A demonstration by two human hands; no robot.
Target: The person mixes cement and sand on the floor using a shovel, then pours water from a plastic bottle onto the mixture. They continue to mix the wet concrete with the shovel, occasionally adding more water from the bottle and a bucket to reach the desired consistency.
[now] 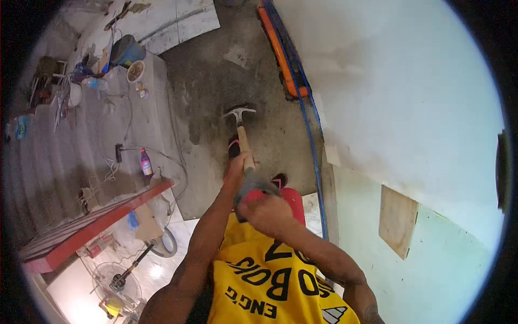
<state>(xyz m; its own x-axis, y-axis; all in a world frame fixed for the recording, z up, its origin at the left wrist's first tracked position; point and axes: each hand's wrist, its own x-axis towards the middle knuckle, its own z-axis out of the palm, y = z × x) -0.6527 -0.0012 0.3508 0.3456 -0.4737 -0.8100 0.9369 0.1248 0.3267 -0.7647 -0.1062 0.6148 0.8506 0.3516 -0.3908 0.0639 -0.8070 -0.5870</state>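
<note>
A pick with a T-shaped metal head (239, 112) and a pale wooden handle (244, 144) points away from me over the rough grey floor. My left hand (237, 166) is closed around the handle, partway down from the head. Nearer my body, my right hand (268, 215) is closed in a fist in line with the handle's lower end. A motion-blurred grey and red patch surrounds that fist, so the grip itself is partly hidden. Below the head, my feet show in dark flip-flops with pink straps (233, 144).
On the right, an orange pipe (280, 54) and a blue hose (311, 135) run along the wall. Corrugated grey sheeting (65, 140) at left bears a purple bottle (146, 162), a cable and a bucket (127, 50). A red-edged ledge (108, 221) and a fan (116, 283) are lower left.
</note>
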